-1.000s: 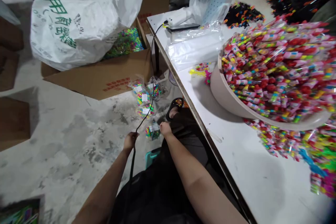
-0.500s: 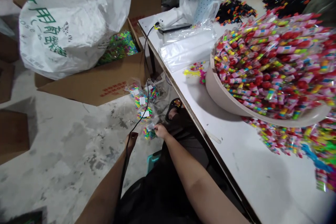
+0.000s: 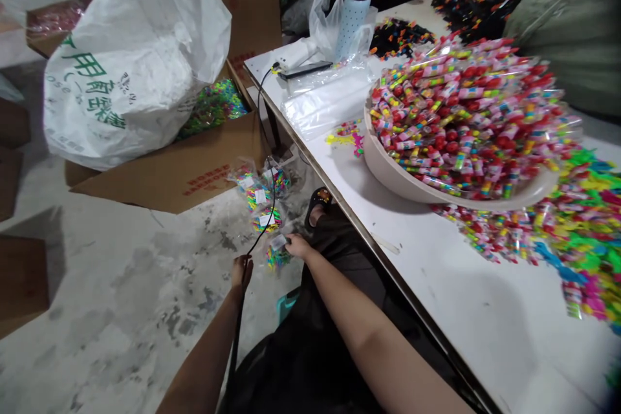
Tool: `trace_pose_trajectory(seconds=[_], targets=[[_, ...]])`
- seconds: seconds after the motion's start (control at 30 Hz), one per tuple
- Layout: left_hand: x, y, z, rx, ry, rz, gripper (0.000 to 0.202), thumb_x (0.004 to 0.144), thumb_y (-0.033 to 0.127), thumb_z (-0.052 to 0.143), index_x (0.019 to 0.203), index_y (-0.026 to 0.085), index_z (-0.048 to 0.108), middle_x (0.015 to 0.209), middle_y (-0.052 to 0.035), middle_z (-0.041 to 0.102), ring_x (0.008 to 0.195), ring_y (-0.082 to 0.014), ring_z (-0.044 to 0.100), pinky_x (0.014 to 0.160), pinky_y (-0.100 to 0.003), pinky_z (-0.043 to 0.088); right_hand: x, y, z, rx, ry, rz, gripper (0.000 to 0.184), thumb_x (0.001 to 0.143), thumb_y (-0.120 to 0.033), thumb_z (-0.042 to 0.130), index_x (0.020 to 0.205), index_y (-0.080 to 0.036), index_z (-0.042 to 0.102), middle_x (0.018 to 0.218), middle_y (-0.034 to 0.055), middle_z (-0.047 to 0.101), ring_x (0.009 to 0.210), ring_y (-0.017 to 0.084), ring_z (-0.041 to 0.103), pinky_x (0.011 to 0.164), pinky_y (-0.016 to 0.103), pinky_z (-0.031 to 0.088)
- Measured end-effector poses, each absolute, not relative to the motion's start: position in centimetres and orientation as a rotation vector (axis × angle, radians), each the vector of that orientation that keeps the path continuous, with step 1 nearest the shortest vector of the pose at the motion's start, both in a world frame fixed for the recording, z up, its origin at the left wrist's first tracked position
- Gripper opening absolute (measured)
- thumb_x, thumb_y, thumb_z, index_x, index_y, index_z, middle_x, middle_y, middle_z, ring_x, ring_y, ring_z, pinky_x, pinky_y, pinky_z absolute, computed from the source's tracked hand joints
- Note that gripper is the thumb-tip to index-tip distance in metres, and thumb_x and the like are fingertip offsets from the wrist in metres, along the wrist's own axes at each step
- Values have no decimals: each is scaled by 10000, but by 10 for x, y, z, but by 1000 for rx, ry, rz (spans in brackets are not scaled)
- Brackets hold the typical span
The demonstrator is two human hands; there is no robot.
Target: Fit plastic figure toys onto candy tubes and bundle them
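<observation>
Down on the floor beside the white table (image 3: 460,284), the left hand (image 3: 241,270) rests against a black cable (image 3: 255,240); whether the fingers close on it, nobody can tell. The right hand (image 3: 297,246) pinches a clear packet of coloured pieces (image 3: 276,257). More packets (image 3: 257,191) lie farther along the table's edge.
</observation>
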State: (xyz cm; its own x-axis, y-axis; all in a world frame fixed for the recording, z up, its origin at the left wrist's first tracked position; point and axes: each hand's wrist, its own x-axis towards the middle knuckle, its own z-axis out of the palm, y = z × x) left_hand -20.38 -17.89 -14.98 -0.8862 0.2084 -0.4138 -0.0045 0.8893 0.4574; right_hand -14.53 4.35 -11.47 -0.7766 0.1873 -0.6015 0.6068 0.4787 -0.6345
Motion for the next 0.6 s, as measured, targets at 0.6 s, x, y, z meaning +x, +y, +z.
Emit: trace_pose_trajectory(seconds=[0.6], targets=[[-68, -145, -82, 910, 2175, 930, 194, 828, 316, 492, 767, 146, 565, 795, -20, 584, 764, -135, 542, 741, -321, 441, 165, 112, 72, 1164, 3427, -840, 240, 861, -256, 400, 987, -207, 598, 951, 77, 646, 915, 213, 579, 818, 382, 461]])
